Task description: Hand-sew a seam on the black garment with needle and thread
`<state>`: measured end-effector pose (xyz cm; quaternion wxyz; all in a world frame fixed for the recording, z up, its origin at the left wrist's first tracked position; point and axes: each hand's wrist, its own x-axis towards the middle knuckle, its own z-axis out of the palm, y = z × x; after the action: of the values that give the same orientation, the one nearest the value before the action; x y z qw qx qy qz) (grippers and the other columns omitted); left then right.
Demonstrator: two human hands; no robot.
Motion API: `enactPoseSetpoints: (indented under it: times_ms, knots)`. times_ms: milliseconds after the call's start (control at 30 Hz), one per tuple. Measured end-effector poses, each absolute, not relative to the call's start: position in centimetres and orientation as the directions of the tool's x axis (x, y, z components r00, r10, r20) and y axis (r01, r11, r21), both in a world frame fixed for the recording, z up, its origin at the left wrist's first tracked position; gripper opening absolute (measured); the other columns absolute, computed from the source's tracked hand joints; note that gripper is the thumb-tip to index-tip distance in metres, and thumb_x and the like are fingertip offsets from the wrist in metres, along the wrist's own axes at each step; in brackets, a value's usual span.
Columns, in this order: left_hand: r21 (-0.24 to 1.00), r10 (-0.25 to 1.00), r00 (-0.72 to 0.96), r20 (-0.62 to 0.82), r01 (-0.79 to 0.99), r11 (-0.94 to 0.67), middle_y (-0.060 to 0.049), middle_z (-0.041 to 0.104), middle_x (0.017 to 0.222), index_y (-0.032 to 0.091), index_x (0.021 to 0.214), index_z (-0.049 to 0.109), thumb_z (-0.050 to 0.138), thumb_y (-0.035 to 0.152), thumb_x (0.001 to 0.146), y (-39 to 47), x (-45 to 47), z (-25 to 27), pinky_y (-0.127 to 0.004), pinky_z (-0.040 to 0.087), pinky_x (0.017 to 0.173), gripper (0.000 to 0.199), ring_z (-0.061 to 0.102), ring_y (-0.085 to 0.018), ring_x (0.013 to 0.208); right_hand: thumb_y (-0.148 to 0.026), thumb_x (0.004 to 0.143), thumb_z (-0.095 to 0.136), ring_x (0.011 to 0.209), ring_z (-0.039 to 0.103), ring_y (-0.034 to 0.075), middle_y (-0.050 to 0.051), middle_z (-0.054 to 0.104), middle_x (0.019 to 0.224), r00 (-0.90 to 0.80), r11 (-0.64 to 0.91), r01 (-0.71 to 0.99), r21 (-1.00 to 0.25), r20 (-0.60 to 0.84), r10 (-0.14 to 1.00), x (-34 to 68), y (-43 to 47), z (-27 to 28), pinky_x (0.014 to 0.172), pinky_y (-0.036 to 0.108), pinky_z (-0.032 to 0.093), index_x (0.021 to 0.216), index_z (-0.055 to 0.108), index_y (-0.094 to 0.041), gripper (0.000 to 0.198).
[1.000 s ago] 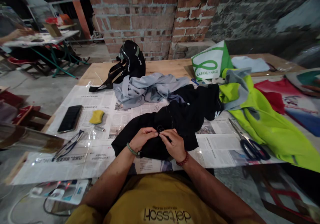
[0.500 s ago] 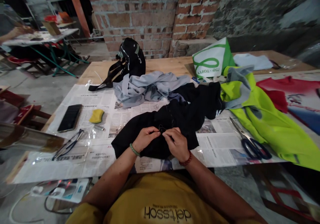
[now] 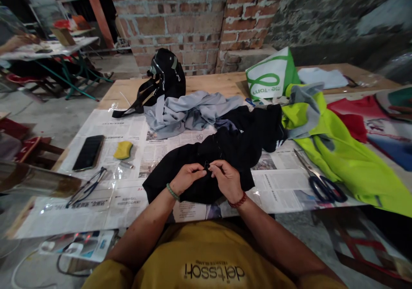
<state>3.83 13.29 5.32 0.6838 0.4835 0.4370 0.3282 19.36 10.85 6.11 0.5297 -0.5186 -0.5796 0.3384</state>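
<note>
Black cloth [image 3: 175, 162]: one, spread in folds over newspaper [image 3: 125, 128] on the bench [image 3: 212, 83], beneath both hands. Work on it is judged under way, not complete; how much is done or left cannot be told, no finished edge being distinguishable.

Left hand [image 3: 185, 179]: thumb and forefinger pressed together, the cloth apparently pinched.

Right hand [image 3: 228, 181]: fingertips bunched just beside the left's; whether anything is gripped cannot be told.

Loop [image 3: 206, 163]: one, thin, seen between the hands; material too small to be identified.

Scissors [image 3: 313, 178]: one pair, laid to the right, unheld.

Obscured: cloth under the palms, lost in black. Cut off: yellow jacket [image 3: 337, 147], at the right edge.
</note>
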Motion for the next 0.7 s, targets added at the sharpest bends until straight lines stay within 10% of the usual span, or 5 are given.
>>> enactPoseSetpoints:
  times_ms: [700]
  knots:
    - [0.930, 0.878, 0.348, -0.327, -0.048, 0.365, 0.007, 0.045, 0.049, 0.013, 0.061, 0.058, 0.073, 0.033, 0.058, 13.1, 4.0, 5.6, -0.019, 0.024, 0.045, 0.026, 0.036, -0.004, 0.044, -0.029, 0.083, 0.053, 0.053, 0.058, 0.010, 0.000, 0.065, 0.068, 0.136, 0.221, 0.303, -0.927, 0.272, 0.953, 19.5, 11.6, 6.0, 0.053, 0.022, 0.047, 0.082, 0.061, -0.019, 0.013]
